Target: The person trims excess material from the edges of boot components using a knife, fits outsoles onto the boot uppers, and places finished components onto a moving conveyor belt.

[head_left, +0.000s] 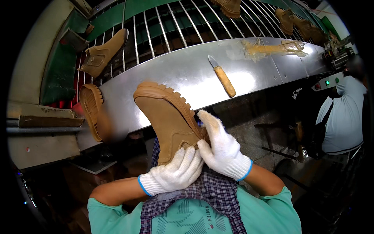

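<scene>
tan boot — one — in two gloved hands

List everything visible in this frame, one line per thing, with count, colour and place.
Tan suede boot with lugged sole: one, tan, held up in both hands at centre.
Other tan boots: at least five, on the barred conveyor rack and its edge.
Knife with tan handle: one, on the metal shelf.
Curved metal shelf: one, silver, across the middle.
Yellowish glue smear: one, on the shelf at right.
Co-worker in pale shirt: one, far right.
Checked apron: one, dark plaid, over a green shirt.
Left hand: white glove, on the boot.
Right hand: white glove, on the boot.
</scene>
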